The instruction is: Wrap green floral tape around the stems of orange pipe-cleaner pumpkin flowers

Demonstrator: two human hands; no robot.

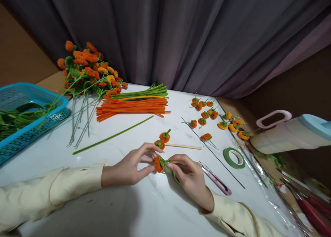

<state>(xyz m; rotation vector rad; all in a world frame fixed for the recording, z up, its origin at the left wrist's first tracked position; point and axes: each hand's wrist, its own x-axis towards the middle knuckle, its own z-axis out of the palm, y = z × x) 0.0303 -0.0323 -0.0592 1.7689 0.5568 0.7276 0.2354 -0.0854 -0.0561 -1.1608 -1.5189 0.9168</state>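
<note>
My left hand (129,168) and my right hand (190,176) meet over the white table (144,202), both pinching one small orange pipe-cleaner flower (158,163) with a green centre. The left thumb and fingers grip its orange side. My right fingertips pinch the green part, and a bit of green tape shows under that hand. Just beyond lie two more orange flowers (162,140) and a thin wooden stick (184,146). Pink snips (216,180) rest right of my right hand.
A bundle of orange pipe cleaners (131,107) and green ones (144,92) lies mid-table. Finished stemmed flowers (86,71) lean at the back left by a blue basket (33,125). Several small flowers (217,118), a green tape roll (234,157), a long wire and a pastel jug (289,133) sit right.
</note>
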